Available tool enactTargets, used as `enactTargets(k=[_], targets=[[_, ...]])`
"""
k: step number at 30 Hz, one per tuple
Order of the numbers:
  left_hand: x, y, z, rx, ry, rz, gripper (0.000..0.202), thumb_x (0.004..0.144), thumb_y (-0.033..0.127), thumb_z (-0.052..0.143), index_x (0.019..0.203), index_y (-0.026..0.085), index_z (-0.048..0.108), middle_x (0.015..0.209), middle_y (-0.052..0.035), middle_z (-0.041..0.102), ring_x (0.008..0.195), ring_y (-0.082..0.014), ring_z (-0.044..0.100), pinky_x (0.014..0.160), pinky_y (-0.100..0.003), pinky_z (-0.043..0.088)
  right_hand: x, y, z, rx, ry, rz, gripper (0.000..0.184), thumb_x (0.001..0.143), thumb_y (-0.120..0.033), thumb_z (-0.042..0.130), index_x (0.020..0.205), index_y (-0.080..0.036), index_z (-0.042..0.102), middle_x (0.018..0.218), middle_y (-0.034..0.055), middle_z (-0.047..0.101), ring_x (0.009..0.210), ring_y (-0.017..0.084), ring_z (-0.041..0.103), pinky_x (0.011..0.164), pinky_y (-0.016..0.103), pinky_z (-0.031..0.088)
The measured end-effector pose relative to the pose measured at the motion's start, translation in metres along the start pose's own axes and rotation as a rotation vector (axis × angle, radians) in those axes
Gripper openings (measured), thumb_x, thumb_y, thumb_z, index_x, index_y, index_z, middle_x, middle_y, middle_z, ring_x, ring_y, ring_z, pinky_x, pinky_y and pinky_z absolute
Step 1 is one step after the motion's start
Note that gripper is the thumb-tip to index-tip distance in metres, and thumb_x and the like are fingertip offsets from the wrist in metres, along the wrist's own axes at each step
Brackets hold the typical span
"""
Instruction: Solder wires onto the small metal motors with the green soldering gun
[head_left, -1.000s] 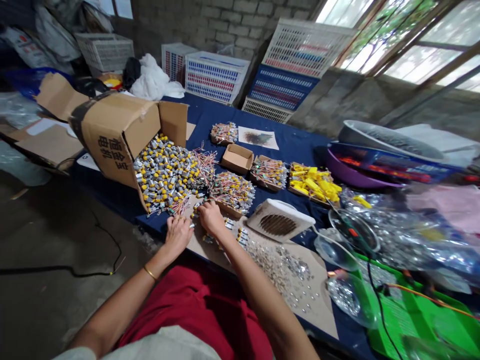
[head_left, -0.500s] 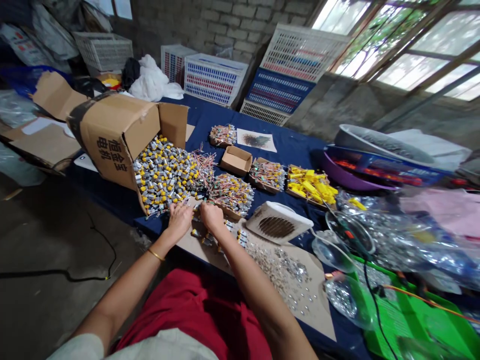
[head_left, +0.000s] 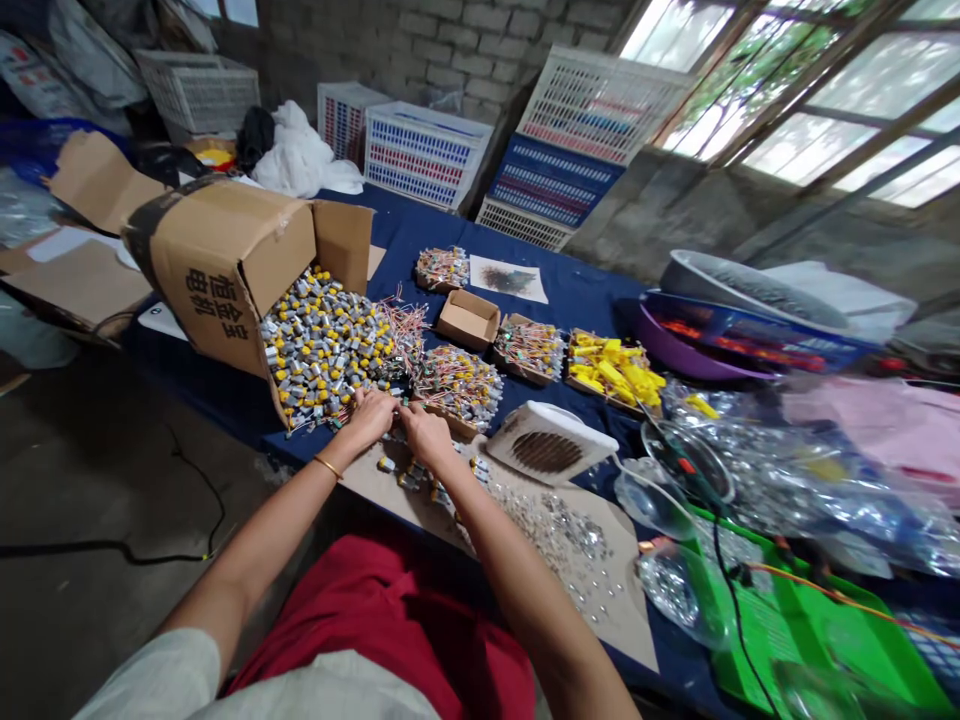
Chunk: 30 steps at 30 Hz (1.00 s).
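My left hand (head_left: 370,412) and my right hand (head_left: 424,432) rest side by side, knuckles up, at the near edge of a heap of small grey motors with yellow caps (head_left: 322,345) that spills from a tipped cardboard box (head_left: 225,265). Both hands curl over loose motors and red wires on a cardboard sheet (head_left: 375,480). The fingertips are hidden under the hands, so what they hold stays out of sight. A gold bangle circles my left wrist.
Small cardboard trays of wired motors (head_left: 459,385), an empty little box (head_left: 469,318) and a tray of yellow parts (head_left: 615,370) sit on the blue cloth. A white vent cover (head_left: 551,445), shiny metal bits (head_left: 562,535), plastic bags and a green tray (head_left: 825,630) lie to the right.
My left hand has moved up and to the right, from the table's edge to the motor heap beside my right hand. My right hand stayed nearly in place.
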<state>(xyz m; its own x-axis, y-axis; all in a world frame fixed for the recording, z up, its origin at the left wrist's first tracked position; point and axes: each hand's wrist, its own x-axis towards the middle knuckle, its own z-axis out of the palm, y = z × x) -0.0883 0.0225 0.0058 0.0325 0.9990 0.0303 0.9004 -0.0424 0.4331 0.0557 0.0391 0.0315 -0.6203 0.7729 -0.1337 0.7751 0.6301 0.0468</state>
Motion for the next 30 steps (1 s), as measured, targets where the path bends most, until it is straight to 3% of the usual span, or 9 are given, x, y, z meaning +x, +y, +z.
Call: enactTargets(k=[5, 8, 13, 17, 22, 30], targets=[[0.004, 0.0, -0.001, -0.034, -0.034, 0.071, 0.021, 0.084, 0.014, 0.05, 0.085, 0.017, 0.07, 0.093, -0.0108, 0.07, 0.1, -0.0267, 0.055, 0.094, -0.044, 0.029, -0.004, 0.005, 0.002, 0.003, 0.077, -0.057, 0.029, 0.096, -0.017, 0.039, 0.12, -0.02, 0.055, 0.11, 0.0124, 0.059, 0.101, 0.022, 0.058, 0.083, 0.03, 0.043], [0.003, 0.001, -0.004, -0.051, -0.083, 0.125, 0.023, 0.086, 0.016, 0.049, 0.088, 0.018, 0.071, 0.092, -0.0097, 0.07, 0.096, -0.025, 0.057, 0.093, -0.042, 0.03, -0.011, 0.011, 0.003, 0.007, 0.138, -0.052, 0.033, 0.095, -0.016, 0.04, 0.125, -0.018, 0.053, 0.113, 0.0138, 0.058, 0.104, 0.023, 0.054, 0.088, 0.031, 0.04], [-0.001, -0.001, -0.007, -0.049, 0.009, 0.038, 0.024, 0.09, 0.023, 0.048, 0.091, 0.018, 0.071, 0.093, -0.0109, 0.07, 0.098, -0.0257, 0.056, 0.094, -0.043, 0.028, -0.017, 0.017, 0.006, 0.029, 0.195, -0.031, 0.03, 0.091, -0.013, 0.045, 0.118, -0.016, 0.057, 0.116, 0.0144, 0.057, 0.104, 0.023, 0.051, 0.09, 0.032, 0.038], [0.0, 0.004, -0.004, 0.005, -0.05, 0.047, 0.023, 0.088, 0.021, 0.049, 0.079, 0.016, 0.07, 0.089, -0.0121, 0.07, 0.096, -0.0273, 0.056, 0.093, -0.046, 0.028, -0.009, 0.016, 0.011, 0.045, 0.207, -0.076, 0.022, 0.094, -0.014, 0.042, 0.106, -0.015, 0.061, 0.104, 0.0118, 0.063, 0.099, 0.023, 0.052, 0.089, 0.031, 0.038], [-0.005, 0.007, -0.006, -0.011, -0.051, 0.082, 0.024, 0.086, 0.017, 0.05, 0.077, 0.018, 0.071, 0.087, -0.0105, 0.07, 0.098, -0.0279, 0.055, 0.094, -0.048, 0.028, -0.003, 0.015, 0.019, 0.057, 0.214, -0.095, 0.023, 0.096, -0.015, 0.04, 0.098, -0.015, 0.062, 0.096, 0.01, 0.066, 0.093, 0.022, 0.053, 0.085, 0.03, 0.038], [-0.039, -0.009, -0.015, -0.003, -0.07, 0.086, 0.014, 0.083, 0.025, 0.061, 0.077, 0.019, 0.072, 0.087, -0.0099, 0.07, 0.104, -0.0294, 0.052, 0.096, -0.048, 0.027, -0.006, 0.02, 0.021, 0.107, 0.144, -0.09, 0.027, 0.091, -0.008, 0.041, 0.089, -0.017, 0.066, 0.086, 0.0055, 0.066, 0.084, 0.017, 0.055, 0.069, 0.024, 0.036]])
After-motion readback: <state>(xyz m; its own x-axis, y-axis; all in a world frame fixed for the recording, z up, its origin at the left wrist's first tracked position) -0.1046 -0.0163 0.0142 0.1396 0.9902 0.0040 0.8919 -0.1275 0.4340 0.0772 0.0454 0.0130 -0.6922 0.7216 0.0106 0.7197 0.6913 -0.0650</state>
